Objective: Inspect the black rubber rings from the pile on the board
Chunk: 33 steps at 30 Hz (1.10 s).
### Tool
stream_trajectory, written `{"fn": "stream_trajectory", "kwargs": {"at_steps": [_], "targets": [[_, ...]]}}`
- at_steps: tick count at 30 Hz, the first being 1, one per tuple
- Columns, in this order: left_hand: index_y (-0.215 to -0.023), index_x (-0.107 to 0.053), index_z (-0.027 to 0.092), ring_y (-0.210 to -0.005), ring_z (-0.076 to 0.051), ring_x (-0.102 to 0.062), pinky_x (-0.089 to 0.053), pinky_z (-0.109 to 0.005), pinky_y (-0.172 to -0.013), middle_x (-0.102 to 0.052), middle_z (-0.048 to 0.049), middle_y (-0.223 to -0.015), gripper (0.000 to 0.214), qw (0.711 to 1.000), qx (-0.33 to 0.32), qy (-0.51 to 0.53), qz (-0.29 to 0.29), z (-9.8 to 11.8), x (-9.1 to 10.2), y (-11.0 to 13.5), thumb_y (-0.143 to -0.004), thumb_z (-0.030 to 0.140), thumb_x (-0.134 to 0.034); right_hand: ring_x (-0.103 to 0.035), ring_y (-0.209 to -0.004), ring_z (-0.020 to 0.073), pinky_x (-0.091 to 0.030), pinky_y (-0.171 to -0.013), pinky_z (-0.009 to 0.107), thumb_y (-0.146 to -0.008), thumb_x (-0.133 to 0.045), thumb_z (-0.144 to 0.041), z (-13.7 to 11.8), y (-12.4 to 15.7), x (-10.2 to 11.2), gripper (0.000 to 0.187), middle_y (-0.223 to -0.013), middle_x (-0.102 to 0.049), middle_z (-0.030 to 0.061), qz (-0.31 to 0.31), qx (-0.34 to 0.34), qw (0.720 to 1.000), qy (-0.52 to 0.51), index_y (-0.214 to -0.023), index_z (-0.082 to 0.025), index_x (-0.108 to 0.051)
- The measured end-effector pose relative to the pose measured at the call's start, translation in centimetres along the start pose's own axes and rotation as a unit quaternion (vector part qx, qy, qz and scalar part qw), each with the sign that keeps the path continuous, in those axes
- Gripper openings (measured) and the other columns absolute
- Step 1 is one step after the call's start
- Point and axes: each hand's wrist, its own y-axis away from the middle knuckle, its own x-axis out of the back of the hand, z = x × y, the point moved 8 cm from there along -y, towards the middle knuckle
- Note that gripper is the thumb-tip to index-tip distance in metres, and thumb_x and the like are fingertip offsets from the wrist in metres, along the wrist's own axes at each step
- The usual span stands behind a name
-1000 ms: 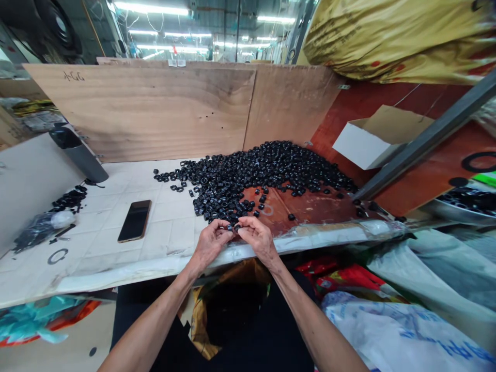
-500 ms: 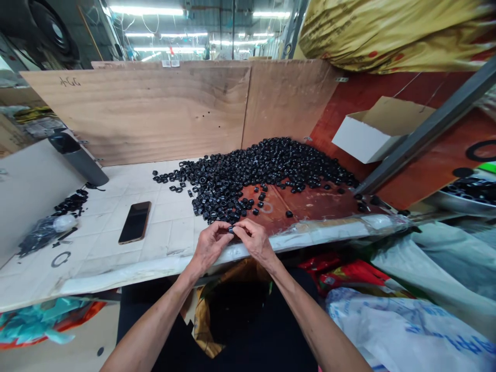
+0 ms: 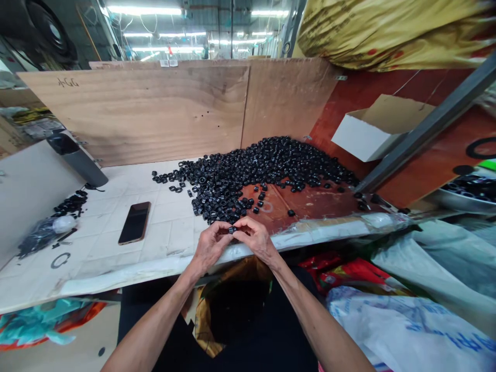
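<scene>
A small black ring-like part is pinched between the fingertips of both hands, just above the table's front edge. My left hand closes on it from the left with thumb and forefinger. From the right, my right hand grips the same part, its fingers closed. Beyond the fingers spreads a large heap of similar black parts, and a few loose ones lie near it, such as a single black part on the red-brown board. Finer detail of the held part is hidden by the fingers.
A phone lies left of my hands. Further left are a dark cylinder, a plastic bag of black pieces and a flat ring. A wooden panel closes off the back. An open carton hangs at right; an open sack sits below.
The fingers of my right hand have shifted slightly around the black part, showing more of it. Both hands stay in the same place.
</scene>
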Motion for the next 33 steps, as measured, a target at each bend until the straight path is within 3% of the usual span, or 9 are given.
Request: {"fn": "stream_trajectory", "kwargs": {"at_steps": [6, 10, 13, 18, 21, 23, 26, 30, 33], "targets": [[-0.104, -0.068, 0.017, -0.091, -0.018, -0.070, -0.057, -0.031, -0.086, -0.073, -0.0053, -0.101, 0.019, 0.999, -0.022, -0.025, -0.006, 0.6, -0.3, 0.2, -0.088, 0.028, -0.070, -0.067, -0.077, 0.0183, -0.054, -0.070, 0.028, -0.083, -0.072, -0.035, -0.5, 0.3, 0.3, 0.016, -0.088, -0.071, 0.0045, 0.008, 0.006, 1.000, 0.013, -0.088, -0.020, -0.072], [-0.104, -0.069, 0.018, -0.095, -0.018, -0.069, -0.056, -0.032, -0.090, -0.072, -0.0051, -0.102, 0.017, 0.996, -0.065, -0.062, -0.011, 1.5, -0.3, 0.4, -0.088, 0.023, -0.068, -0.054, -0.058, 0.0136, -0.044, -0.060, 0.026, -0.093, -0.061, -0.038, -1.4, 0.3, 0.3, 0.033, -0.062, -0.059, -0.0003, 0.035, 0.043, 0.987, 0.150, -0.067, -0.020, -0.063], [-0.104, -0.069, 0.018, -0.094, -0.017, -0.068, -0.056, -0.031, -0.090, -0.072, -0.0049, -0.102, 0.017, 0.993, -0.086, -0.082, -0.009, 1.8, -0.3, 0.4, -0.087, 0.021, -0.068, -0.050, -0.057, 0.0128, -0.040, -0.061, 0.027, -0.101, -0.049, -0.035, -2.6, 0.5, -0.4, 0.045, -0.057, -0.051, -0.0012, 0.043, 0.101, 0.966, 0.232, -0.060, -0.020, -0.056], [-0.105, -0.069, 0.018, -0.093, -0.018, -0.069, -0.056, -0.031, -0.089, -0.073, -0.0061, -0.103, 0.018, 0.995, -0.066, -0.075, -0.010, 1.4, -0.4, 0.4, -0.087, 0.021, -0.069, -0.056, -0.058, 0.0131, -0.045, -0.060, 0.025, -0.096, -0.059, -0.035, -2.8, 0.9, 0.3, 0.022, -0.070, -0.065, 0.0006, 0.087, 0.077, 0.975, 0.191, -0.086, -0.019, -0.068], [-0.105, -0.069, 0.018, -0.092, -0.018, -0.070, -0.056, -0.031, -0.088, -0.073, -0.0062, -0.104, 0.017, 0.997, -0.052, -0.050, 0.001, 1.2, -0.2, 0.4, -0.088, 0.023, -0.069, -0.063, -0.066, 0.0151, -0.049, -0.063, 0.026, -0.094, -0.059, -0.032, -3.1, 1.1, -0.1, 0.019, -0.084, -0.072, 0.0038, 0.037, 0.093, 0.982, 0.161, -0.101, -0.019, -0.071], [-0.104, -0.069, 0.018, -0.092, -0.018, -0.070, -0.056, -0.031, -0.088, -0.073, -0.0061, -0.104, 0.017, 0.998, -0.048, -0.041, 0.001, 1.1, -0.2, 0.4, -0.088, 0.023, -0.069, -0.062, -0.067, 0.0159, -0.048, -0.065, 0.027, -0.095, -0.058, -0.031, -3.3, 1.2, -0.2, 0.019, -0.080, -0.071, 0.0039, 0.026, 0.107, 0.977, 0.182, -0.091, -0.019, -0.073], [-0.104, -0.069, 0.018, -0.092, -0.018, -0.069, -0.056, -0.031, -0.088, -0.073, -0.0059, -0.103, 0.018, 0.998, -0.046, -0.045, 0.000, 1.0, -0.2, 0.4, -0.088, 0.024, -0.070, -0.055, -0.059, 0.0149, -0.044, -0.066, 0.029, -0.100, -0.052, -0.031, -3.3, 1.2, -0.1, 0.040, -0.060, -0.061, 0.0011, 0.049, 0.120, 0.962, 0.239, -0.063, -0.020, -0.062], [-0.106, -0.067, 0.018, -0.089, -0.017, -0.068, -0.055, -0.029, -0.085, -0.072, -0.0054, -0.101, 0.020, 0.999, -0.034, -0.030, 0.020, 0.7, 0.2, 0.4, -0.088, 0.026, -0.071, -0.056, -0.064, 0.0161, -0.045, -0.070, 0.030, -0.098, -0.054, -0.033, -3.6, 1.3, -0.1, 0.034, -0.066, -0.062, 0.0018, 0.061, 0.132, 0.960, 0.239, -0.067, -0.020, -0.062], [-0.106, -0.067, 0.018, -0.088, -0.017, -0.068, -0.055, -0.029, -0.083, -0.071, -0.0048, -0.099, 0.022, 0.999, -0.025, -0.015, 0.028, 0.5, 0.3, 0.4, -0.087, 0.028, -0.072, -0.051, -0.059, 0.0150, -0.045, -0.068, 0.030, -0.097, -0.056, -0.032, -4.0, 1.4, -0.3, 0.039, -0.058, -0.054, -0.0010, 0.043, 0.133, 0.965, 0.223, -0.060, -0.021, -0.057]]}}
